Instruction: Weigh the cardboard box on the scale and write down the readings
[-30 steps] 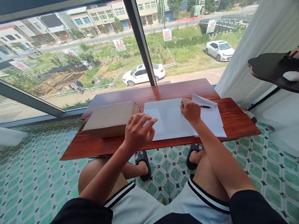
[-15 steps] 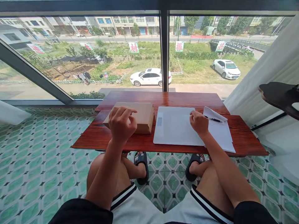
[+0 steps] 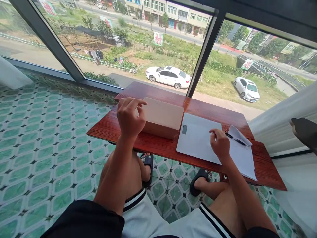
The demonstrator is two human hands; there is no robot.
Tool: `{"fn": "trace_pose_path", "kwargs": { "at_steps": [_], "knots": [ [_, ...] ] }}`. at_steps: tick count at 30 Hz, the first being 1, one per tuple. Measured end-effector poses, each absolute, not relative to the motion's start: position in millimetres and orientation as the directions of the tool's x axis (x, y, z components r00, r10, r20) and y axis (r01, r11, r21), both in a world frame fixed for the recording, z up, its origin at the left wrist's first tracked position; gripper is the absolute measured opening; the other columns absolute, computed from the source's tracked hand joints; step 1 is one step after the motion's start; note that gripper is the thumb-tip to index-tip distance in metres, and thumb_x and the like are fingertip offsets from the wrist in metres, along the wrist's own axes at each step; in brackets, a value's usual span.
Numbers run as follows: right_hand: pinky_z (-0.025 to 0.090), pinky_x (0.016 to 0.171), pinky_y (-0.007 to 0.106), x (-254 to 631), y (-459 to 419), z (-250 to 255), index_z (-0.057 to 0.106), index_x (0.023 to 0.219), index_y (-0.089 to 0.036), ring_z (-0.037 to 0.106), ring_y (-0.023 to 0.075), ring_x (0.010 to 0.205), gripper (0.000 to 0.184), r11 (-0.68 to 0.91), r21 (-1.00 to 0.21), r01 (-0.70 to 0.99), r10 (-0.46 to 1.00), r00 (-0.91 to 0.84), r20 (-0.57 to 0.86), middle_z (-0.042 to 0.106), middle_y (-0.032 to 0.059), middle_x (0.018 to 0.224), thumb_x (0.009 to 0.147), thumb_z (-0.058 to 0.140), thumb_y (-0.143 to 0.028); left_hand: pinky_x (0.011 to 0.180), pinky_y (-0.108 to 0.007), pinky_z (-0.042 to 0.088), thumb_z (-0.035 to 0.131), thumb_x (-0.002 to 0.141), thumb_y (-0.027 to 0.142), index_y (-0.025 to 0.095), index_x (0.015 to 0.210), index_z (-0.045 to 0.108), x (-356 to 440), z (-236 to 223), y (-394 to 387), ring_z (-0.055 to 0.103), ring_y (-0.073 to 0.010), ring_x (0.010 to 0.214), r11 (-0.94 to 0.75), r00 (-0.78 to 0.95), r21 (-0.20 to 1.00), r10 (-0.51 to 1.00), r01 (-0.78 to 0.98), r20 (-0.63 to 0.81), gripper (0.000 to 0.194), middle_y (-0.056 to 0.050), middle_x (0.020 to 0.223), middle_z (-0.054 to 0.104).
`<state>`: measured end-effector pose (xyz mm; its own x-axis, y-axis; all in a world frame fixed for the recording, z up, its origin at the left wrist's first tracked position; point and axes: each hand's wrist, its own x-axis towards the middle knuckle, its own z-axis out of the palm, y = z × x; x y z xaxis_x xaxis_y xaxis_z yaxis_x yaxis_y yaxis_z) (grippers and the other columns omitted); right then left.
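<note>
While left hand (image 3: 130,117) hovers, box (image 3: 164,114) lies closed.

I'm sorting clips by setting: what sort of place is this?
Probably a room in a home, judging by the green-and-white patterned tile floor, long white fabric curtain and glossy red-brown wooden table.

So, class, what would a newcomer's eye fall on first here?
Probably the left hand, raised before the left end of the box, and the right hand over the right side of the white panel. Beneath them, the red table crosses the middle. Outside, a white car stands in the upper middle, another farther right.
</note>
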<state>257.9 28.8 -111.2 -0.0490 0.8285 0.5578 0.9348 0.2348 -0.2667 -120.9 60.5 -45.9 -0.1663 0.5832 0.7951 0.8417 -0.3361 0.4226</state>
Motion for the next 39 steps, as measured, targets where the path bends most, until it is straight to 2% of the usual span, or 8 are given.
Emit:
{"fn": "trace_pose_path", "kwargs": {
  "at_steps": [8,11,16,20,24,28,33,39],
  "knots": [
    [0.046,0.071,0.032,190,23,-74,0.063,0.104,-0.019,0.053,0.0159,0.076,0.019,0.36,-0.505,0.784,0.866,-0.08,0.493,0.056,0.0022,0.085,0.093,0.047,-0.022,0.098,-0.043,0.042,0.048,0.083,0.01,0.025,0.084,0.069,-125,-46,58,0.058,-0.0279,0.098,-0.257,-0.26,0.495,0.606,0.83,0.752,0.026,-0.005,0.089,0.069],
    [0.052,0.075,0.031,169,21,-78,0.058,0.121,-0.02,0.059,0.017,0.092,0.029,0.381,-0.639,0.669,0.894,-0.092,0.438,0.059,0.0055,0.099,0.094,0.05,-0.026,0.1,-0.043,0.041,0.048,0.083,0.01,0.025,0.089,0.069,-127,-48,60,0.058,-0.0282,0.101,-0.226,-0.283,0.528,0.642,0.818,0.713,0.026,-0.005,0.092,0.07],
    [0.058,0.09,0.037,152,21,-89,0.044,0.143,-0.024,0.059,0.0197,0.116,0.053,0.386,-0.749,0.539,0.917,-0.138,0.373,0.059,0.0104,0.124,0.093,0.06,-0.036,0.107,-0.043,0.039,0.051,0.081,0.012,0.023,0.109,0.066,-130,-52,66,0.06,-0.0274,0.107,-0.172,-0.305,0.582,0.715,0.795,0.629,0.034,-0.007,0.106,0.069],
    [0.057,0.1,0.042,148,22,-91,0.037,0.151,-0.033,0.054,0.0221,0.129,0.066,0.398,-0.798,0.453,0.917,-0.188,0.35,0.05,0.0104,0.144,0.092,0.065,-0.043,0.111,-0.046,0.037,0.054,0.083,0.019,0.023,0.115,0.067,-131,-55,67,0.057,-0.0293,0.116,-0.115,-0.323,0.59,0.746,0.799,0.582,0.035,-0.008,0.116,0.068],
    [0.052,0.11,0.045,146,20,-93,0.035,0.153,-0.041,0.044,0.0233,0.142,0.062,0.372,-0.854,0.364,0.922,-0.247,0.297,0.039,0.0042,0.158,0.096,0.059,-0.044,0.113,-0.046,0.036,0.054,0.086,0.026,0.022,0.121,0.067,-132,-60,68,0.055,-0.0301,0.123,-0.079,-0.308,0.574,0.78,0.815,0.545,0.037,-0.01,0.124,0.066],
    [0.049,0.114,0.045,142,20,-96,0.032,0.155,-0.041,0.035,0.0231,0.149,0.059,0.305,-0.916,0.262,0.931,-0.285,0.228,0.031,0.0004,0.164,0.1,0.052,-0.047,0.113,-0.045,0.038,0.054,0.088,0.033,0.02,0.132,0.061,-133,-64,69,0.056,-0.0303,0.125,-0.021,-0.321,0.59,0.823,0.807,0.468,0.047,-0.012,0.132,0.064],
    [0.051,0.111,0.044,132,23,-99,0.026,0.158,-0.04,0.036,0.0229,0.149,0.064,0.264,-0.945,0.194,0.936,-0.289,0.202,0.028,0.0014,0.166,0.1,0.05,-0.048,0.109,-0.048,0.042,0.048,0.092,0.041,0.021,0.139,0.056,-129,-60,65,0.061,-0.0321,0.123,0.091,-0.359,0.596,0.866,0.798,0.349,0.052,-0.012,0.134,0.066],
    [0.053,0.11,0.043,128,26,-103,0.035,0.155,-0.039,0.027,0.0237,0.153,0.062,0.273,-0.935,0.227,0.94,-0.27,0.209,0.031,0.0,0.164,0.097,0.055,-0.048,0.102,-0.053,0.045,0.05,0.091,0.044,0.027,0.135,0.059,-131,-63,65,0.065,-0.0365,0.114,0.148,-0.369,0.554,0.876,0.82,0.312,0.048,-0.011,0.126,0.07]
  ]
}}
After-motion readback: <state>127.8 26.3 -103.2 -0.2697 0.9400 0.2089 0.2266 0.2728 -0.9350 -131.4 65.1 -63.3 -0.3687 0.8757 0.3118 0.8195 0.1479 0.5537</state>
